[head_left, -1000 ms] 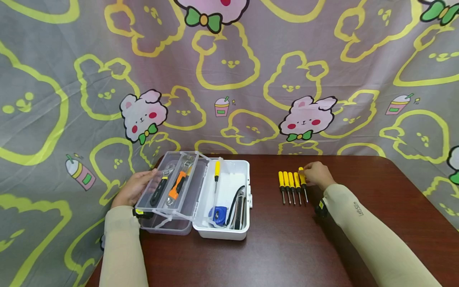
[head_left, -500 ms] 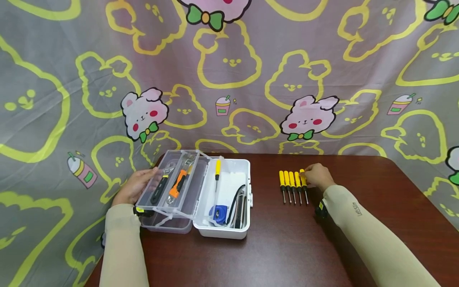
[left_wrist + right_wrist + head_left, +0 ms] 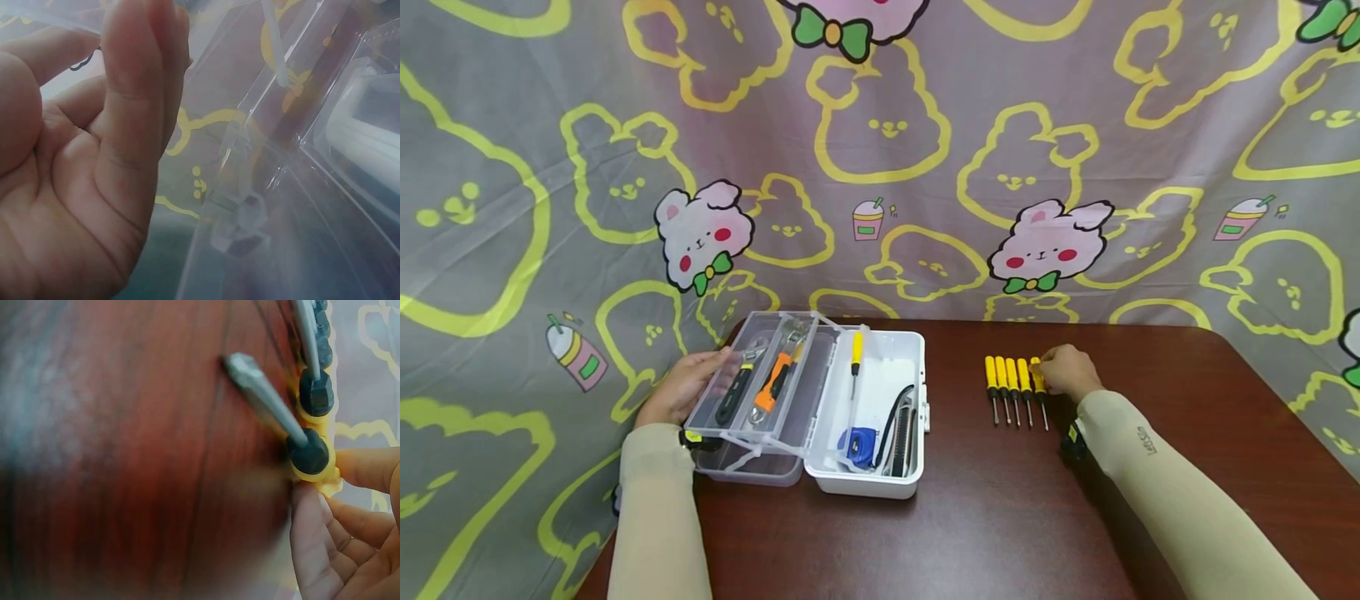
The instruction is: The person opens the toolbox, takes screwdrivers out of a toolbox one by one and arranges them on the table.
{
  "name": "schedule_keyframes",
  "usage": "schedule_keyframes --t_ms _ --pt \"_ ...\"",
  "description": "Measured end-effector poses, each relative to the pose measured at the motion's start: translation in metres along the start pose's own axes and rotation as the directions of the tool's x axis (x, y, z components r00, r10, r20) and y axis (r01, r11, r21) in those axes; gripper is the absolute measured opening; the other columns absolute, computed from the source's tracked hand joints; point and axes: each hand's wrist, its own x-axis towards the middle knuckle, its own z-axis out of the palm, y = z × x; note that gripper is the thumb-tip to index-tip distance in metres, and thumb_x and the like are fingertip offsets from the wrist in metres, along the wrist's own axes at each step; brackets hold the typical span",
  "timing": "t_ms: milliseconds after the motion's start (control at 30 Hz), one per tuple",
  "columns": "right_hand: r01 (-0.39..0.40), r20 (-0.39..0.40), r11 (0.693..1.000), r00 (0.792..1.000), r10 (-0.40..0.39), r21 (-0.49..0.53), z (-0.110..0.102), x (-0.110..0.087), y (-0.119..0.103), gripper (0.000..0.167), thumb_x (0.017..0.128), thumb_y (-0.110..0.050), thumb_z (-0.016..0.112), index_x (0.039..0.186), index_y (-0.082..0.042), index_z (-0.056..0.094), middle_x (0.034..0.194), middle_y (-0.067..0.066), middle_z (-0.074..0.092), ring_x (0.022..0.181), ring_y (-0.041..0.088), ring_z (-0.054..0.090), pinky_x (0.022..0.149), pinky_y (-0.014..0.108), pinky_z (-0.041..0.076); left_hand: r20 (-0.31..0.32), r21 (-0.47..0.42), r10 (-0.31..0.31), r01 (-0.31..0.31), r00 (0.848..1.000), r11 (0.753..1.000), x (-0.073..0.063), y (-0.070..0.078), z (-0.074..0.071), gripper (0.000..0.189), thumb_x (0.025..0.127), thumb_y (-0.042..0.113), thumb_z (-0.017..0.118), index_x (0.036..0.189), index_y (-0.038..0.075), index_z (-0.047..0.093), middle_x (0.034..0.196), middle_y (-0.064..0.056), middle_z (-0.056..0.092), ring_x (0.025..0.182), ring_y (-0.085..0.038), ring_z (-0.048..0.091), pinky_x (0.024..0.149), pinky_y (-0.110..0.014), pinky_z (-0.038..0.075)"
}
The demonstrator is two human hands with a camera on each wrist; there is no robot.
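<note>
A screwdriver with a yellow handle, black collar and metal shaft (image 3: 1041,392) is being pinched by its handle between the thumb and fingers of the right hand (image 3: 1070,372), at the right end of a row of four similar yellow-and-black screwdrivers (image 3: 1012,377) on the reddish-brown wood-grain table (image 3: 985,533). It is being held just left of the palm, its long axis being pointed away from the person, handle far, tip near. Well to the left, the left hand (image 3: 683,390) is being held against a clear plastic tray (image 3: 703,412) beside the white plastic toolbox (image 3: 865,485); whether anything is being gripped there cannot be told.
</note>
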Motion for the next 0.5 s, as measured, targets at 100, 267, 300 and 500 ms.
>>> schedule_keyframes --t_ms 100,267,300,500 --pt "0.009 0.004 1.000 1.000 -0.009 0.002 0.0012 0.0000 0.0007 0.040 0.095 -0.025 0.064 0.114 0.010 0.064 0.087 0.014 0.065 0.068 0.022 0.065 0.061 0.033 0.056 -0.003 -0.001 0.003 -0.003 1.000 1.000 -0.0017 0.0012 0.0005 0.059 0.097 0.044 0.055 0.132 -0.003 0.055 0.097 0.002 0.063 0.086 -0.009 0.061 0.073 -0.027 0.054" --pt "0.012 0.006 1.000 1.000 -0.012 0.008 0.0010 -0.0008 0.0016 0.040 0.095 -0.024 0.064 0.114 0.011 0.063 0.089 0.016 0.064 0.069 0.022 0.064 0.060 0.032 0.056 -0.006 0.000 0.013 -0.013 1.000 1.000 -0.0028 0.0029 0.0021 0.058 0.097 0.045 0.056 0.130 -0.001 0.057 0.096 0.002 0.063 0.085 -0.009 0.061 0.072 -0.027 0.054" --pt "0.011 0.007 1.000 1.000 -0.011 0.005 0.0009 -0.0005 0.0017 0.040 0.095 -0.024 0.064 0.114 0.011 0.063 0.088 0.015 0.064 0.068 0.022 0.063 0.059 0.032 0.056 -0.006 -0.001 0.015 -0.015 1.000 1.000 -0.0029 0.0031 0.0022 0.057 0.097 0.045 0.056 0.130 -0.001 0.057 0.096 0.002 0.063 0.085 -0.009 0.061 0.072 -0.027 0.054" --pt "-0.006 0.023 1.000 1.000 0.006 0.027 0.0012 -0.0001 0.0022 0.041 0.094 -0.024 0.063 0.116 0.011 0.061 0.081 0.013 0.062 0.067 0.022 0.062 0.059 0.032 0.056 -0.005 0.001 0.020 -0.020 1.000 1.000 -0.0029 0.0035 0.0030 0.053 0.097 0.045 0.055 0.127 0.001 0.059 0.095 0.002 0.063 0.084 -0.009 0.061 0.071 -0.026 0.054"
